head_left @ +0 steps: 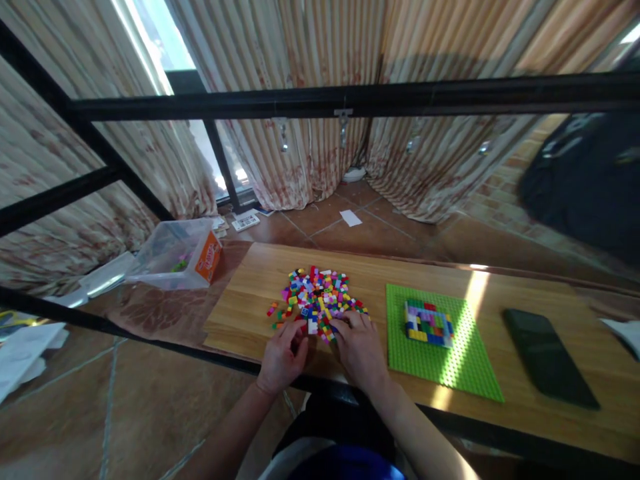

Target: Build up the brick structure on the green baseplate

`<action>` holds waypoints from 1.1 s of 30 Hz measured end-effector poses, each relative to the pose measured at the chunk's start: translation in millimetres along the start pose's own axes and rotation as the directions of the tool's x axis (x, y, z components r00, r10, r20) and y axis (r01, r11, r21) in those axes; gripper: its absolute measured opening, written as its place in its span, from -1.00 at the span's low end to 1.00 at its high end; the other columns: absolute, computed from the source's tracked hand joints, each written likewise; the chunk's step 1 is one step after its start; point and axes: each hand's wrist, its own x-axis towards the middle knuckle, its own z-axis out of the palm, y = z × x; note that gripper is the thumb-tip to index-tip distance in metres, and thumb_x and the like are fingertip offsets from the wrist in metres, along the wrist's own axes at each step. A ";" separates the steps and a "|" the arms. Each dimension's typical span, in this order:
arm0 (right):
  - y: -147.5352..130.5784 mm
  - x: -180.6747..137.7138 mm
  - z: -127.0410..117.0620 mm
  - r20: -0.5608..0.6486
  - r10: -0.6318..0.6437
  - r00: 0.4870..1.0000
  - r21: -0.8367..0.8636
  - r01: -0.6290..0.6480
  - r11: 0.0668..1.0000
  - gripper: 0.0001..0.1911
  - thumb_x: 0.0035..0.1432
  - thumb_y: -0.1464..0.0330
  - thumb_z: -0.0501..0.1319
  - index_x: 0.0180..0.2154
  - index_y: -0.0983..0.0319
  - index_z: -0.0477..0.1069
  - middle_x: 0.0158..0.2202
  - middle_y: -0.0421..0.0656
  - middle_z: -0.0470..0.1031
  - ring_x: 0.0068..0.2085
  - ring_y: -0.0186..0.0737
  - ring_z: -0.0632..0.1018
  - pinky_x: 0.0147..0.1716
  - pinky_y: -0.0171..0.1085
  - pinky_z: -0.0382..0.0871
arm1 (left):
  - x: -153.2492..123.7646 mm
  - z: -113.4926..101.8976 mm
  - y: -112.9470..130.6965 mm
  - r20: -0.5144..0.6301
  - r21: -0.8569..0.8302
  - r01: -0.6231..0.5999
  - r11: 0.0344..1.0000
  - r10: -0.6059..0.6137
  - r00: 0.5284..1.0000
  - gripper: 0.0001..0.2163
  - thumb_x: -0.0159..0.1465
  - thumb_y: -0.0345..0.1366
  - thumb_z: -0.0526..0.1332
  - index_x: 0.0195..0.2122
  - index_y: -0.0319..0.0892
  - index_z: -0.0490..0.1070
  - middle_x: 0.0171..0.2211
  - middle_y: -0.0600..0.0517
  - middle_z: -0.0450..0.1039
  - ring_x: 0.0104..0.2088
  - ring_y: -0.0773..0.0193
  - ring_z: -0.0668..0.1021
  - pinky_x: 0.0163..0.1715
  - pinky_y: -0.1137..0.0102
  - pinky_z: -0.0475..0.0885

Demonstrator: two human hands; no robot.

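I see both hands at frame centre-bottom: left hand (281, 357) and right hand (359, 347) rest fingers-down at the brick pile (316, 300) on the bench (250, 287); whether either grip clamps a brick, can't tell. Green baseplate (450, 360) sits to the right.

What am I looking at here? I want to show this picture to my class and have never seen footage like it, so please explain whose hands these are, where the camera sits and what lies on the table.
The single picture comes from a camera worn on a person's head, looking forward and down. No machine is involved. The left hand and right hand are bare and rest at the near edge of a pile of small coloured bricks on a wooden table. Whether the fingers pinch a brick is too small to tell. Beside the pile lies a green baseplate carrying a small brick build, then a dark phone. A clear plastic box stands at the far left.
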 end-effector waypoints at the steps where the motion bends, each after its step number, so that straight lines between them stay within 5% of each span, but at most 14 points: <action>1: 0.1 0.6 -1.0 0.008 0.006 1.000 -0.006 -0.006 1.000 -0.75 0.21 0.40 0.18 -0.09 0.10 0.51 -0.09 -0.04 0.46 -0.07 -0.02 0.40 -0.14 -0.10 0.26 | 0.2 0.2 -0.4 -0.002 0.003 -0.009 1.000 0.009 1.000 -0.74 0.25 -0.28 0.14 -0.05 -0.14 0.42 -0.31 -0.02 0.44 -0.32 0.25 0.50 -0.26 0.37 0.46; 15: 2.8 12.0 0.2 0.005 -0.082 0.997 -0.071 0.082 0.994 -0.89 0.25 0.41 0.17 -0.28 0.15 0.49 -0.18 -0.09 0.50 -0.12 -0.09 0.42 -0.15 -0.15 0.26 | 1.3 3.9 -9.6 -0.036 0.081 -0.075 0.994 0.078 0.996 -0.76 0.27 -0.24 0.15 -0.06 -0.14 0.42 -0.31 -0.02 0.47 -0.35 0.26 0.53 -0.27 0.37 0.49; 18: 0.2 14.2 -3.9 -0.034 -0.031 0.999 0.052 0.033 0.998 -0.83 0.29 0.41 0.12 -0.31 0.17 0.47 -0.22 -0.10 0.52 -0.13 -0.10 0.47 -0.14 -0.16 0.30 | 1.8 3.4 -8.4 -0.032 0.071 -0.076 0.995 0.078 0.996 -0.76 0.27 -0.23 0.15 -0.06 -0.14 0.42 -0.32 -0.01 0.46 -0.38 0.28 0.52 -0.29 0.37 0.49; 20: -0.1 12.5 -8.3 -0.081 0.110 0.991 0.241 -0.087 0.967 -0.78 0.33 0.38 0.05 -0.29 0.19 0.45 -0.27 -0.10 0.54 -0.20 -0.15 0.52 -0.20 -0.20 0.34 | 2.1 2.8 -7.0 -0.030 0.072 -0.072 0.995 0.074 0.997 -0.76 0.27 -0.23 0.16 -0.07 -0.14 0.43 -0.33 0.00 0.46 -0.40 0.28 0.52 -0.31 0.38 0.49; 22: 3.4 6.7 -14.3 -0.070 0.313 0.947 0.470 -0.245 0.848 -0.72 0.37 0.29 -0.01 -0.26 0.19 0.43 -0.40 -0.14 0.53 -0.38 -0.22 0.53 -0.34 -0.26 0.37 | 2.4 2.3 -6.2 -0.034 0.080 -0.072 0.994 0.074 0.997 -0.77 0.27 -0.23 0.16 -0.08 -0.14 0.43 -0.34 0.00 0.45 -0.41 0.29 0.51 -0.32 0.39 0.48; 26: 24.3 -16.5 -29.2 0.068 0.592 0.803 0.789 -0.407 0.460 -0.61 0.28 0.04 0.06 -0.33 0.20 0.42 -0.54 -0.20 0.50 -0.57 -0.27 0.50 -0.53 -0.30 0.39 | 3.0 2.6 -6.8 -0.042 0.096 -0.095 0.991 0.099 0.994 -0.78 0.27 -0.25 0.15 -0.09 -0.16 0.42 -0.35 0.01 0.44 -0.43 0.31 0.50 -0.34 0.40 0.48; 30: 55.2 -46.3 -42.1 0.143 0.761 0.633 0.915 -0.378 0.143 -0.53 0.05 -0.05 0.27 -0.27 0.23 0.46 -0.42 -0.14 0.56 -0.51 -0.21 0.58 -0.54 -0.24 0.49 | 3.6 3.2 -8.1 -0.045 0.122 -0.119 0.985 0.125 0.991 -0.79 0.27 -0.26 0.15 -0.10 -0.18 0.43 -0.36 0.02 0.43 -0.43 0.32 0.50 -0.35 0.41 0.47; 33: 74.5 -63.2 -48.8 0.122 0.816 0.565 0.945 -0.317 0.078 -0.49 0.00 -0.04 0.32 -0.23 0.26 0.49 -0.42 -0.13 0.57 -0.46 -0.19 0.60 -0.48 -0.22 0.56 | 4.4 3.5 -7.6 -0.054 0.130 -0.132 0.983 0.140 0.989 -0.79 0.28 -0.26 0.15 -0.11 -0.17 0.43 -0.37 0.02 0.43 -0.44 0.32 0.50 -0.35 0.42 0.48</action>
